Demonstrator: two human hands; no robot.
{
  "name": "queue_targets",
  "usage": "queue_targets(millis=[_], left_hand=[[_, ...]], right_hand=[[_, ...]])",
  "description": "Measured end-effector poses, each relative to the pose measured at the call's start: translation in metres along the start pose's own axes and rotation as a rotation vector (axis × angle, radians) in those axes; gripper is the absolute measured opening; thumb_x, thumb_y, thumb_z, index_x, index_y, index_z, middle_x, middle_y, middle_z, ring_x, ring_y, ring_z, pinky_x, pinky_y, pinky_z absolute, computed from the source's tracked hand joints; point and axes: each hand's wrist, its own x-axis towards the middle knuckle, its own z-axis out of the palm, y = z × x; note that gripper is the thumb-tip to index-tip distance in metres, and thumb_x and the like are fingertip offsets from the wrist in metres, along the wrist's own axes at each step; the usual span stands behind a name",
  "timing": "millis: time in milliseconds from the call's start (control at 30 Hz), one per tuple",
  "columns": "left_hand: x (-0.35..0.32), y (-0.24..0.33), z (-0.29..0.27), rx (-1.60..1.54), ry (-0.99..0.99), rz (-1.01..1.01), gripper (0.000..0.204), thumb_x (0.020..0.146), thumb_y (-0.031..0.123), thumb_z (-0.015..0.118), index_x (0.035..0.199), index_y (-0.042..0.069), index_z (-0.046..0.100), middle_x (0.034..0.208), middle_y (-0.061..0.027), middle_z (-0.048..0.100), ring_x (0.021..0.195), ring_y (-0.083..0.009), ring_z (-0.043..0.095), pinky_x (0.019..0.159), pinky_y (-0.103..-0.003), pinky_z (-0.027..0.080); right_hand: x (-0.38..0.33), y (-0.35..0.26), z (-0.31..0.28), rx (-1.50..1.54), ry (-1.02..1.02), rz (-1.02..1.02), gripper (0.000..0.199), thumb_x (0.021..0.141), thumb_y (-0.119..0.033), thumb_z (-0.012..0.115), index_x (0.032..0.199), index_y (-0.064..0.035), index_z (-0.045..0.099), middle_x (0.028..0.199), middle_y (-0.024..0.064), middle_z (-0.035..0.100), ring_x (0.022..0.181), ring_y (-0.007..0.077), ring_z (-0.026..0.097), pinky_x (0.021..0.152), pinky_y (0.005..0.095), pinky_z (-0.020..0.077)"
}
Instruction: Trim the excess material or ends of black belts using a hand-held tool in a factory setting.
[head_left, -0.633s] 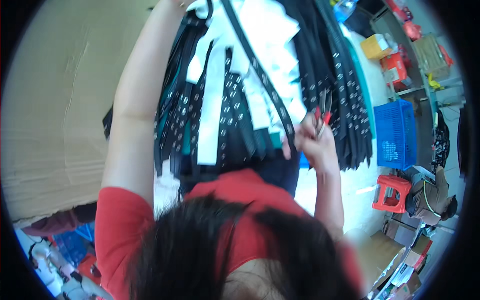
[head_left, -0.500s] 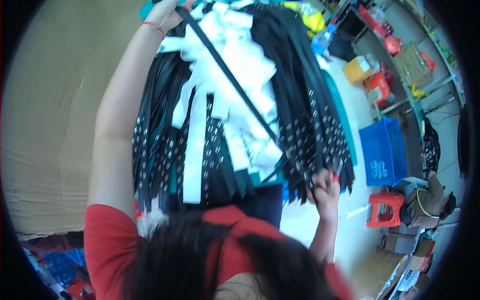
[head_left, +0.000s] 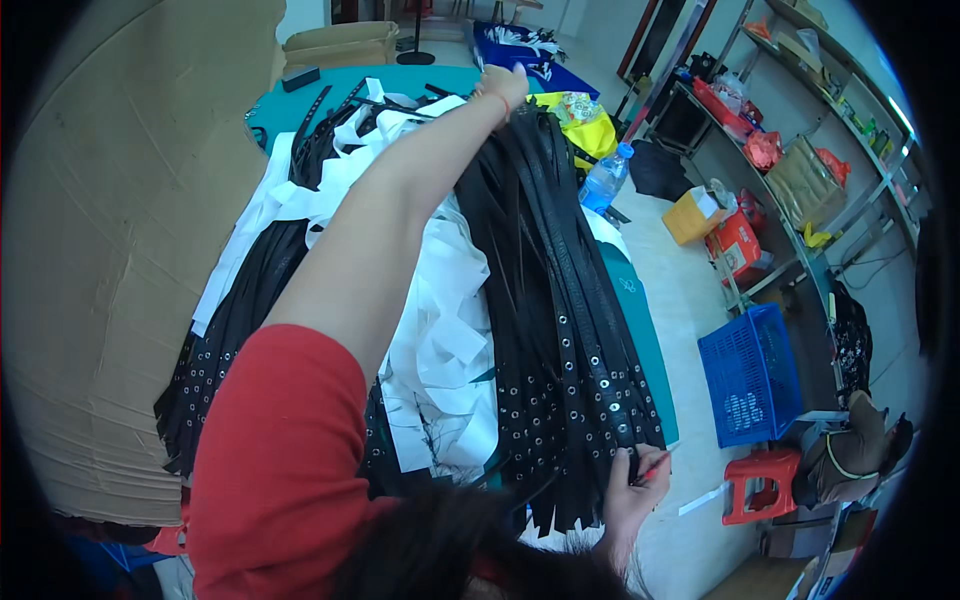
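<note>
Long black straps with rows of metal eyelets [head_left: 560,330] lie in a thick bundle on the green table [head_left: 640,335]. My left hand [head_left: 503,88] reaches across to the far end of this bundle, fingers closed at the tip of one strap; the fingertips are partly hidden. At the near end my right hand [head_left: 637,487] is closed around the eyelet end of a black strap [head_left: 612,395]. A thin red tool [head_left: 655,466] sticks out of the same hand; its kind is unclear. White strips [head_left: 445,340] lie heaped left of the bundle, partly behind my left arm.
Another bundle of black straps [head_left: 235,300] lies on the left, beside a large cardboard sheet [head_left: 100,250]. Past the bundle's right side stand a water bottle [head_left: 606,178] and a yellow bag [head_left: 590,128]. A blue crate [head_left: 750,375], red stool [head_left: 760,485] and seated person [head_left: 850,450] are at right.
My left hand has swung right, from the far left side to the far end of the right bundle. The strap that stretched diagonally over the white strips now lies along that bundle. The view has shifted.
</note>
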Motion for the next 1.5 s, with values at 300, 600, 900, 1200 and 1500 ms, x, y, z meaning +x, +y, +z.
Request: queue_targets(millis=[300, 600, 900, 1200, 1500], left_hand=[[-0.334, -0.04, -0.331, 0.45, -0.385, 0.749, 0.042, 0.066, 0.007, 0.067, 0.104, -0.002, 0.051, 0.112, -0.0221, 0.046, 0.108, -0.0375, 0.043, 0.09, -0.042, 0.038], [-0.529, -0.18, -0.618, 0.655, -0.07, -0.142, 0.038, 0.065, 0.014, 0.074, 0.096, 0.0, 0.057, 0.096, -0.0156, 0.051, 0.091, -0.032, 0.051, 0.08, -0.036, 0.043], [-0.527, -0.179, -0.658, -0.769, -0.152, -0.578, 0.028, 0.087, 0.014, 0.054, 0.096, -0.012, 0.047, 0.092, -0.0233, 0.062, 0.083, -0.0278, 0.064, 0.071, -0.033, 0.054], [-0.521, -0.183, -0.587, -1.393, -0.196, -0.696, 0.036, 0.094, 0.009, 0.028, 0.122, -0.013, 0.03, 0.124, -0.0314, 0.04, 0.116, -0.0407, 0.044, 0.096, -0.05, 0.041], [-0.518, -0.18, -0.561, -1.454, -0.223, -0.781, 0.043, 0.096, 0.018, 0.021, 0.123, -0.014, 0.03, 0.126, -0.031, 0.039, 0.117, -0.0417, 0.042, 0.096, -0.051, 0.04]], right_hand=[[-0.077, -0.012, 0.03, -0.187, 0.275, -0.177, 0.018, 0.085, 0.001, 0.049, 0.07, 0.0011, 0.04, 0.099, 0.0173, 0.059, 0.09, 0.0228, 0.055, 0.079, 0.0284, 0.0423], [-0.217, -0.104, 0.142, 0.463, -0.106, -0.348, 0.011, 0.086, -0.001, 0.049, 0.086, 0.0053, 0.058, 0.085, 0.0121, 0.062, 0.078, 0.0146, 0.057, 0.072, 0.0228, 0.0443], [-0.344, -0.172, 0.252, 0.826, -0.986, 0.083, 0.011, 0.081, 0.004, 0.05, 0.079, -0.0025, 0.041, 0.105, 0.0262, 0.057, 0.104, 0.0299, 0.055, 0.09, 0.0443, 0.0435], [-0.36, -0.154, 0.269, 1.337, -1.383, 0.854, 0.02, 0.061, 0.007, 0.05, 0.071, -0.0088, 0.041, 0.133, 0.0352, 0.028, 0.126, 0.0468, 0.027, 0.101, 0.0584, 0.0258], [-0.347, -0.13, 0.258, 1.171, -1.208, 0.747, 0.021, 0.075, 0.008, 0.051, 0.074, -0.0091, 0.038, 0.12, 0.033, 0.043, 0.109, 0.0414, 0.049, 0.09, 0.0515, 0.0436]])
